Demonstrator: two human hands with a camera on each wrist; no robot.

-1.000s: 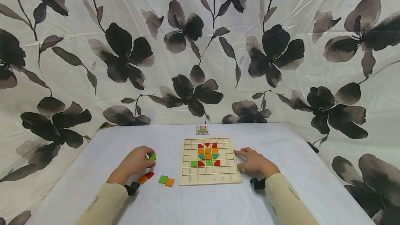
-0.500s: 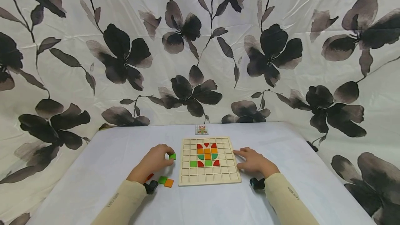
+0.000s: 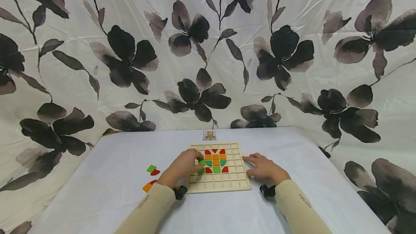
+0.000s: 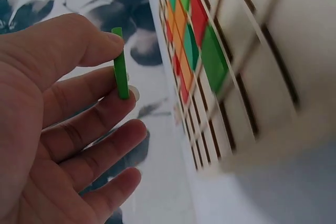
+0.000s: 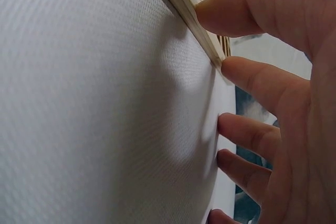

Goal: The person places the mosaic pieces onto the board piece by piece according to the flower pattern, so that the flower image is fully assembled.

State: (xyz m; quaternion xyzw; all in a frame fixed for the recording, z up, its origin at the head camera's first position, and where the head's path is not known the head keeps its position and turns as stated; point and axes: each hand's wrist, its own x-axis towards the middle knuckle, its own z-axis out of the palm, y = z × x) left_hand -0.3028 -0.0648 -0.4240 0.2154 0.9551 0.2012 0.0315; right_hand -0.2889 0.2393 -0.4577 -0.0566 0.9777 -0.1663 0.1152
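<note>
My left hand (image 3: pixel 184 164) pinches a green square tile (image 4: pixel 121 69) between thumb and fingertips, over the left part of a wooden grid board (image 3: pixel 238 181). In the left wrist view the tile stands edge-on, a little apart from the board. Red, orange and green tiles form a pattern on the grid, among them an orange square (image 3: pixel 216 157) and a green square (image 3: pixel 216 169). At the board's right edge rests my right hand (image 3: pixel 264 168). Its thumb and forefinger touch the wooden rim (image 5: pixel 181 11), the other fingers spread out along the white cloth.
Loose tiles lie left of the board: a green one (image 3: pixel 151 168), a red one (image 3: pixel 155 172) and an orange one (image 3: pixel 147 187), with others partly behind the left forearm. A small pattern card (image 3: pixel 209 135) stands beyond the board. Flowered cloth (image 3: pixel 201 98) hangs behind the table.
My left hand has carried the green square tile rightward from the loose tiles to above the board's left side. The right hand has stayed at the board's edge.
</note>
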